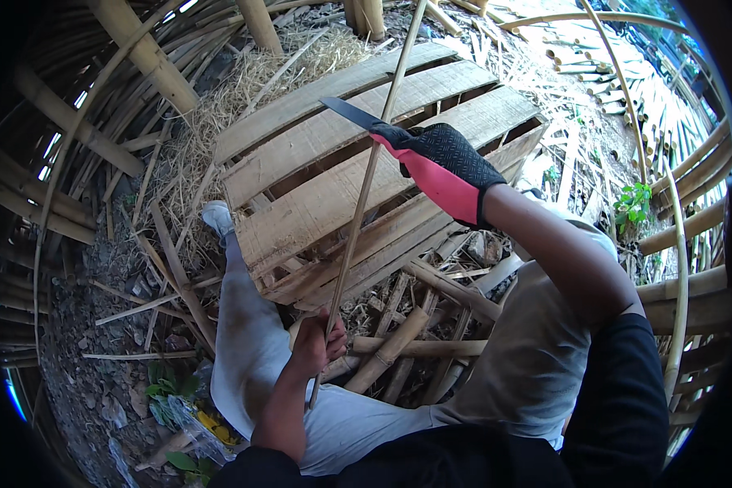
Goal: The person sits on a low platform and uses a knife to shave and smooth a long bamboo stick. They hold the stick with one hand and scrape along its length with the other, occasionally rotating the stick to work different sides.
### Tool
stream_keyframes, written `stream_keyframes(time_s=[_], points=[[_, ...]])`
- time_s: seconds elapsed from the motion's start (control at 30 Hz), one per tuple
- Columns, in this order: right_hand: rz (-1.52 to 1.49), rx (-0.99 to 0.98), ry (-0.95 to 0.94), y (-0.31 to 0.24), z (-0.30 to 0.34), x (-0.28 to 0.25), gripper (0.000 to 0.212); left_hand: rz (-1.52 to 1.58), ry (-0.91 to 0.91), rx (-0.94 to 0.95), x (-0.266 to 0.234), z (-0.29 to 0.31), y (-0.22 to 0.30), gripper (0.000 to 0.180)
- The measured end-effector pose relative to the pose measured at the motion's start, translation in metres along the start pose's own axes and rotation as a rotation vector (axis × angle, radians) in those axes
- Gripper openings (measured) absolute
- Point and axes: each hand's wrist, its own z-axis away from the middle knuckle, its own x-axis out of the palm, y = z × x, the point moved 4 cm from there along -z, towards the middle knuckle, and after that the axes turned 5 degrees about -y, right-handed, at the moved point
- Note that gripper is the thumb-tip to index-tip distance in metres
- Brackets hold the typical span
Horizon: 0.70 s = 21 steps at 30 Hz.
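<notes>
While the bare left hand (320,342) clenches the bamboo strip's (364,191) near end, its length runs away upward; the gloved right hand (443,167) grips a knife (348,112) against it.

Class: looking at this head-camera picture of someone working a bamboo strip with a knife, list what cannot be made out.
- Knife handle: head view, hidden inside the gloved right hand.
- Bamboo strip top end: cut off by the upper edge.
- Left hand fingertips: curled around the strip, unseen.

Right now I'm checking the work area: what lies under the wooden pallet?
Under the wooden pallet, split bamboo pieces and dry straw poke out along its edges. Its planks hide whatever lies beneath its middle.
</notes>
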Motion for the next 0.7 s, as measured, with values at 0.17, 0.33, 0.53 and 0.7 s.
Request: stream_keyframes(time_s=[0.17,0.33,0.53,0.7], points=[[0.008,0.015,-0.065,0.011,0.003,0.000,0.039,-0.043,0.002,-0.017,0.002,0.003,-0.002,0.059],[0.011,0.059,-0.060,0.011,0.012,-0.017,0.042,-0.030,0.002,-0.050,0.005,0.001,-0.003,0.060],[0.188,-0.122,0.023,-0.003,0.018,0.002,0.024,-0.022,0.012,-0.087,0.009,-0.008,-0.003,0.060],[0.110,0.002,-0.050,0.006,0.021,0.006,0.034,-0.024,0.010,-0.089,0.010,-0.003,-0.004,0.060]])
